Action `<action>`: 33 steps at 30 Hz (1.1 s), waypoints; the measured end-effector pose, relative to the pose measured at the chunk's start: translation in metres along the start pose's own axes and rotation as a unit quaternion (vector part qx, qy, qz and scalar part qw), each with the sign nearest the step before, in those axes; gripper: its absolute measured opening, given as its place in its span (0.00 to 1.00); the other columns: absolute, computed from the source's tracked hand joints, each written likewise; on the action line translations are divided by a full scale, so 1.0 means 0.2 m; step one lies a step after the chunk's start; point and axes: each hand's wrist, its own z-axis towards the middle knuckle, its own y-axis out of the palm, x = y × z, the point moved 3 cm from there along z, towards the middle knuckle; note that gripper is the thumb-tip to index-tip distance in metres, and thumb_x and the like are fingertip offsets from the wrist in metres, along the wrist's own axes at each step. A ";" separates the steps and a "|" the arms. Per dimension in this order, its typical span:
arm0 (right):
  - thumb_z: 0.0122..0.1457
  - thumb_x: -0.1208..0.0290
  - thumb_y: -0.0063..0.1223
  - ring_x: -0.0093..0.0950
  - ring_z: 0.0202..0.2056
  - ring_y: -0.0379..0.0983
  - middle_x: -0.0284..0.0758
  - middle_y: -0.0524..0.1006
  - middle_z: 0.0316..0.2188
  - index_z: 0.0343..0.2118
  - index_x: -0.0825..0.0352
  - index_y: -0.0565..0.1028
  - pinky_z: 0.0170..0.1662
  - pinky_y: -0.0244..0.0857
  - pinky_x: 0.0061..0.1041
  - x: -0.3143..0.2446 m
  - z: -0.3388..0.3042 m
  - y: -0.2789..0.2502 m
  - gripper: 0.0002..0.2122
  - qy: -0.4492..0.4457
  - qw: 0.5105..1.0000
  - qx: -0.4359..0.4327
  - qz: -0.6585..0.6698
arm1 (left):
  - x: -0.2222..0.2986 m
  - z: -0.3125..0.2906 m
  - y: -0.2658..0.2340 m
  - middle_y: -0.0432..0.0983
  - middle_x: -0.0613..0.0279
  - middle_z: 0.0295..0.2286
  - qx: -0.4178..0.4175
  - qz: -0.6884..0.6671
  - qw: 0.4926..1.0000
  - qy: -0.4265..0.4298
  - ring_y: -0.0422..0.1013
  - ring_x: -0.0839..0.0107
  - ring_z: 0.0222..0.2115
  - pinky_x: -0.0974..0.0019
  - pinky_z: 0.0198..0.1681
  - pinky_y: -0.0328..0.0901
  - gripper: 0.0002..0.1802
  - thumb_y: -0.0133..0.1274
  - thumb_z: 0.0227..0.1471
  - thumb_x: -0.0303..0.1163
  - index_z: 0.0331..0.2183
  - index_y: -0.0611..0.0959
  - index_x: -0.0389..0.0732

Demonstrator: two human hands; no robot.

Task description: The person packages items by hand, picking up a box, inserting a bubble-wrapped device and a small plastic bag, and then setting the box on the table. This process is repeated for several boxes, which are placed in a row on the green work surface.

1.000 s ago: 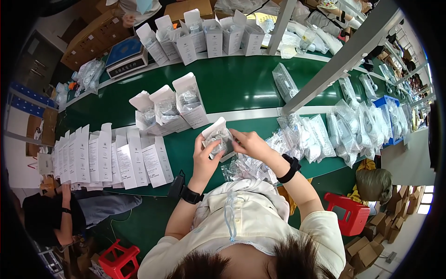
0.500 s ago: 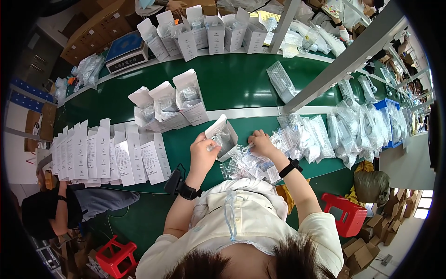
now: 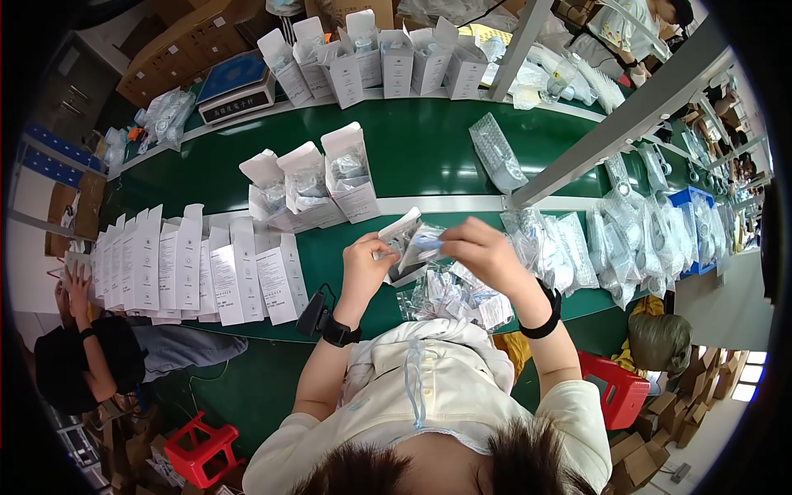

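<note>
My left hand [image 3: 364, 269] is closed round the near left side of an open white box [image 3: 405, 221], its flap up; clear wrap shows at the mouth. Held between the fingers of my right hand [image 3: 485, 254] is a small clear plastic packet [image 3: 426, 241] with something blue and white inside, right at the box's opening. It overlaps the box, so I cannot tell whether any of it is inside. Below my hands lies a loose pile of similar small packets [image 3: 454, 299] on the green table [image 3: 412, 153]. Three open white boxes [image 3: 351, 198] with wrapped contents stand just beyond my left hand.
Tall white boxes [image 3: 227, 280] stand packed at the left, beside another person's hands [image 3: 76, 285]. Bubble-wrapped items [image 3: 623, 239] and a blue bin [image 3: 700, 198] fill the right. A grey metal post [image 3: 610, 120] slants over the table. More open boxes [image 3: 398, 66] line the far side.
My right hand has lifted a small packet from the pile up to the box's mouth. My left hand has come away from the box's contents to its side.
</note>
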 end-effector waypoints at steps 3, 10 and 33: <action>0.42 0.77 0.50 0.35 0.30 0.70 0.37 0.73 0.27 0.22 0.68 0.71 0.30 0.66 0.26 0.00 0.03 0.22 0.03 -0.071 0.980 -0.185 -0.035 | -0.01 0.02 0.01 0.71 0.58 0.19 -0.003 -0.006 1.000 0.012 0.68 0.68 0.20 0.71 0.24 0.60 0.09 0.61 0.27 0.21 0.18 0.78 0.32; 0.39 0.71 0.55 0.33 0.38 0.68 0.39 0.72 0.33 0.27 0.68 0.71 0.32 0.66 0.27 0.06 0.07 0.45 0.11 0.066 0.841 -0.532 -0.073 | -0.02 0.01 0.02 0.74 0.53 0.26 -0.003 0.008 1.000 0.009 0.71 0.57 0.28 0.66 0.31 0.65 0.08 0.59 0.27 0.20 0.17 0.76 0.32; 0.41 0.65 0.57 0.40 0.42 0.66 0.47 0.70 0.37 0.43 0.67 0.68 0.42 0.62 0.33 1.54 0.16 0.40 0.24 0.446 0.865 -0.071 -0.216 | 0.21 0.38 0.11 0.58 0.48 0.45 0.075 0.122 0.983 0.114 0.62 0.52 0.42 0.61 0.39 0.63 0.16 0.54 0.35 0.18 0.32 0.72 0.36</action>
